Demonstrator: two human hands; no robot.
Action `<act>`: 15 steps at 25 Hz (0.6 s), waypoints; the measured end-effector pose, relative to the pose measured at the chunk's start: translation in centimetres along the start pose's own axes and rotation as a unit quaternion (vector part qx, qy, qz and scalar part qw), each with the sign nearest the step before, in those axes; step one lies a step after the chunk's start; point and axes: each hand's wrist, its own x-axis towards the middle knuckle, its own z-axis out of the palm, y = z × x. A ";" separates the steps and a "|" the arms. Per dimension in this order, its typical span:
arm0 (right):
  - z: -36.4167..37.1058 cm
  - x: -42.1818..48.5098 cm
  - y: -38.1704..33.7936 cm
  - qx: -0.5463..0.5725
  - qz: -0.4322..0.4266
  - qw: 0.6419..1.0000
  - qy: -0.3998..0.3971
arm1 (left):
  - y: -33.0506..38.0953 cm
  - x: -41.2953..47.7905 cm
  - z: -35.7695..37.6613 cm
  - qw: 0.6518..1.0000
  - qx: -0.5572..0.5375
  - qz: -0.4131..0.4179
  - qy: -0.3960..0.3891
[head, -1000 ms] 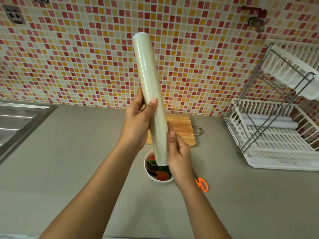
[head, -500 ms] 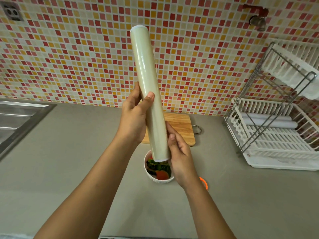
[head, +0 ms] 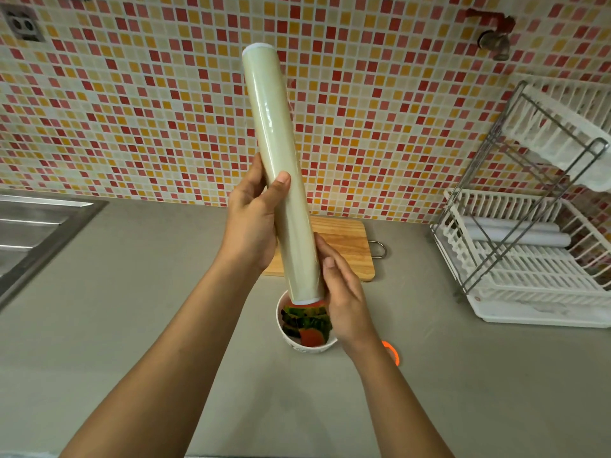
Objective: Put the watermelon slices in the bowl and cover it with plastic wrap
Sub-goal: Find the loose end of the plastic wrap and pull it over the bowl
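A long roll of plastic wrap (head: pixel 277 153) stands nearly upright in the air above the counter. My left hand (head: pixel 251 219) grips it around the middle, thumb across the front. My right hand (head: pixel 344 292) holds the roll's lower end, fingers against its side. Right under the roll sits a small white bowl (head: pixel 297 345) with watermelon slices (head: pixel 307 325) inside, green rind and red flesh showing. The roll's lower end and my right hand hide part of the bowl.
A wooden cutting board (head: pixel 344 246) lies behind the bowl by the tiled wall. Orange-handled scissors (head: pixel 393 353) peek out by my right wrist. A white dish rack (head: pixel 529 259) stands at the right. A steel sink (head: pixel 36 233) is at the left.
The roll has risen slightly and shifted a little left with both hands on it. My right hand has slid a bit along the lower end.
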 end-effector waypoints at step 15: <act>0.2 -0.4 0.7 -0.034 -0.040 0.996 0.065 | 0.6 0.7 0.0 1.000 0.001 0.025 0.013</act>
